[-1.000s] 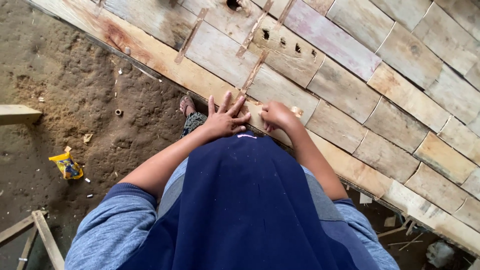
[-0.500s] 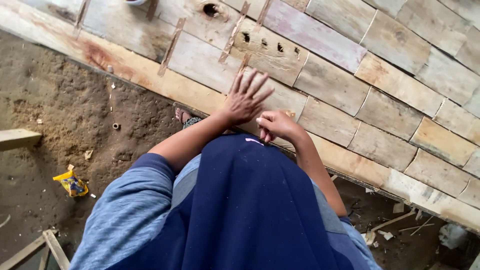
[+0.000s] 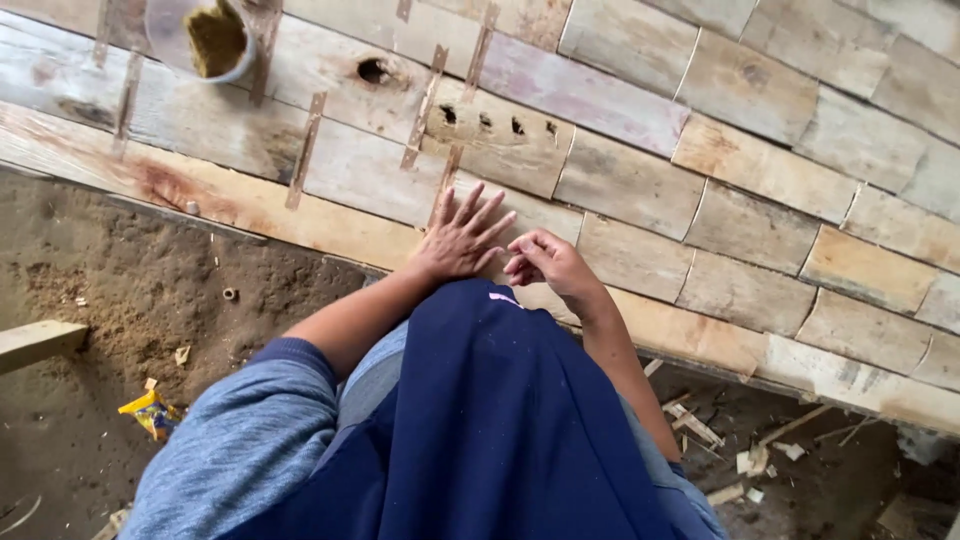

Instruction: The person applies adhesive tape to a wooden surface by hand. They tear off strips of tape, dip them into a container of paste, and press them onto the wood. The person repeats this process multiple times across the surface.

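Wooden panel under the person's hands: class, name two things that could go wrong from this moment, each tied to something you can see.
1. The left hand lies flat on the rough wooden panel, beside thin protruding strips; sliding it could mean splinters.
2. The clear container of yellowish stuff rests on the boards near the panel's edge; a jolt might tip it onto the dirt floor.
The right hand is curled; whether it holds anything cannot be told.
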